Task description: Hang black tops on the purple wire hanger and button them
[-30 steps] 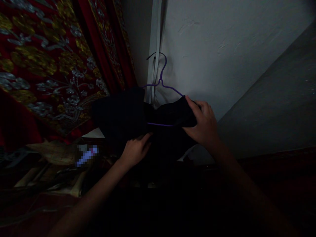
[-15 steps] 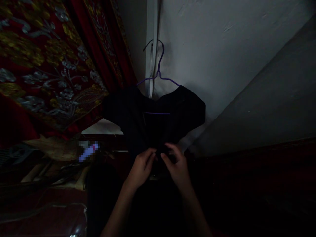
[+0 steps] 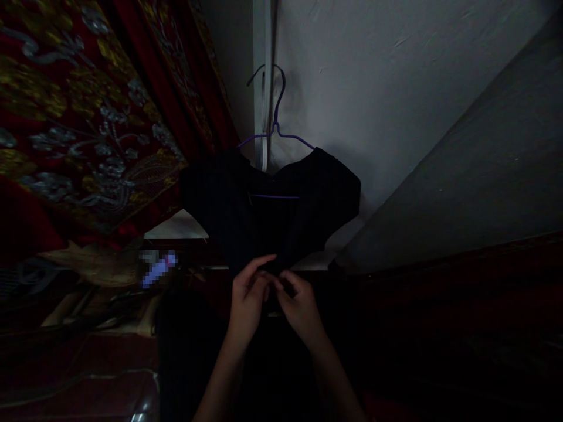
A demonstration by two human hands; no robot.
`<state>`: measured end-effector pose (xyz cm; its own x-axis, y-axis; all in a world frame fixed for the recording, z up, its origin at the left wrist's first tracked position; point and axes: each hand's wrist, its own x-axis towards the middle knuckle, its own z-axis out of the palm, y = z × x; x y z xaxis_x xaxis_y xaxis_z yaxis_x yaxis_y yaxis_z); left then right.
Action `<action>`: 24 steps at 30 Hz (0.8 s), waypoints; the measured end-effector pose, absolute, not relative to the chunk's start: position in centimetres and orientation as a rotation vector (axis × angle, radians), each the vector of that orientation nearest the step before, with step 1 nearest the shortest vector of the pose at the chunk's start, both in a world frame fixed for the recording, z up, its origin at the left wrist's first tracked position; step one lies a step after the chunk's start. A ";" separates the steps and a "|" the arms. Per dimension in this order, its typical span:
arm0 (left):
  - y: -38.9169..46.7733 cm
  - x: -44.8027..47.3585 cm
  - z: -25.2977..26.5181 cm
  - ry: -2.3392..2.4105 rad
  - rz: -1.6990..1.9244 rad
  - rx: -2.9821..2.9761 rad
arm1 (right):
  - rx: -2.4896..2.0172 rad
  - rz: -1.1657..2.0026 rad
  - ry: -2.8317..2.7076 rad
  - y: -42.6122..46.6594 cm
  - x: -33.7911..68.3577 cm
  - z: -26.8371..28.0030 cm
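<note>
While hands meet at its front | dark garment hangs above them

Very dim | wall: grey, scuffed | floor: reddish | curtain: red, patterned

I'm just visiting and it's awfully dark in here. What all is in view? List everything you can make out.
Garment: one, very dark, centre, on the hanger
Hanger: one, purple, upper centre
Strip: one, whitish, upright behind the hanger
Wall: pale grey, upper right
Embroidered cloth: red with gold and silver, upper left
Pixelated item: one, bluish-violet, lower left
Bundled item: tan, lower left, unclear
Cord: one, pale, on the floor
Floor: dark red, lower left
Left-hand grip: one, at the garment's front
Right-hand grip: one, beside it
</note>
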<state>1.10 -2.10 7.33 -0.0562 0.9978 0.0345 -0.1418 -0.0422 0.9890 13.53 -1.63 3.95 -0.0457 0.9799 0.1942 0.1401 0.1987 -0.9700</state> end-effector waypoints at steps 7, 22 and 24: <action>-2.1 2.1 7.4 1.010 1.371 0.903 | -1.146 1.055 -1.383 -1.3 14.0 3.1; 11.5 2.0 19.9 0.697 1.841 1.131 | -1.170 0.930 -1.488 3.7 14.9 0.6; 12.1 1.9 20.8 0.676 1.860 1.207 | -1.164 0.916 -1.512 4.3 15.0 1.0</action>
<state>1.89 12.11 20.79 -0.2244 0.8435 0.4879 -0.3334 -0.5370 0.7749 15.02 4.33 0.96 -0.0595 0.9666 0.2494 0.2266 0.2564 -0.9396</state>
